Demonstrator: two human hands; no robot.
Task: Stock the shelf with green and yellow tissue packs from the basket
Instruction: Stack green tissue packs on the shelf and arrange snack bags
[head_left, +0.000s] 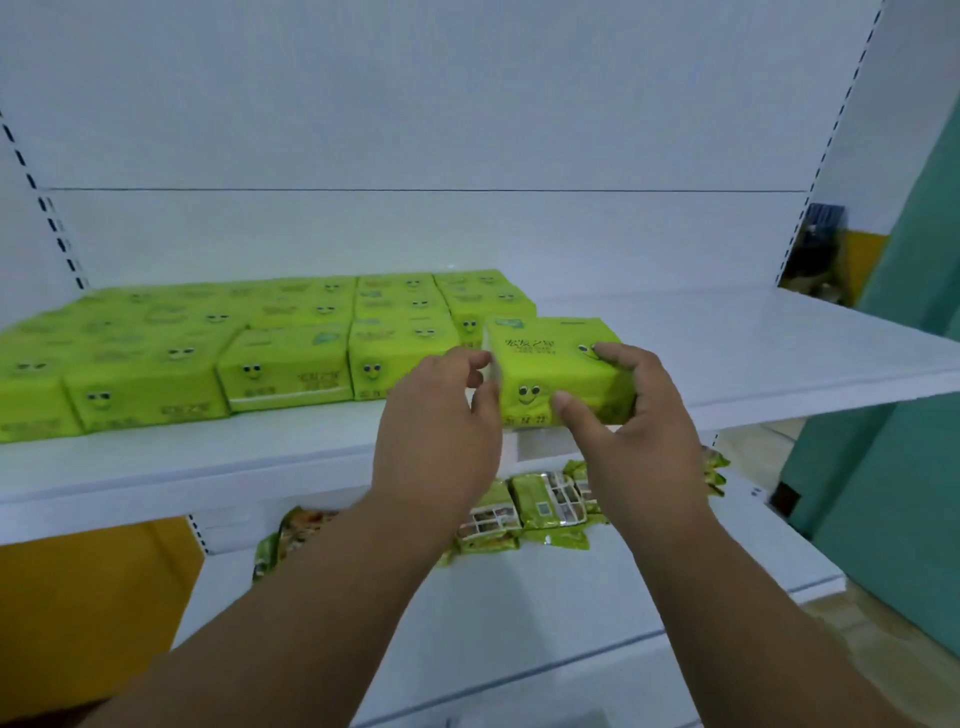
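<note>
Both hands at the front of the shelf (753, 353), placing one green tissue pack (558, 366). My right hand (631, 415) has the grip: thumb curled against the pack's front face, fingers hooked over its top right corner. My left hand (441, 421) sits at the pack's left end, fingers loosely bent against it; I cannot tell whether they pinch the wrapper or only steady it. The pack sits at the shelf's front edge, just right of the stocked block of packs (234, 343), its back left corner close to or touching the block's rightmost column. Judgement: step in hand is seating this pack in line with the front row. To do it well, I should keep it flat, face forward, slide it left until it butts the neighbouring pack, and square its front face with the others. The wrapper looks soft, so a light squeeze should do; a hard one would dent it. Edges: the front lip is directly under the pack, so I should push back before letting go. Open room: bare shelf runs to the right as far as the upright, and behind the pack to the back panel. Snack packets (545, 506) lie on the lower shelf (519, 613) beneath my wrists. The basket is not in view.
</note>
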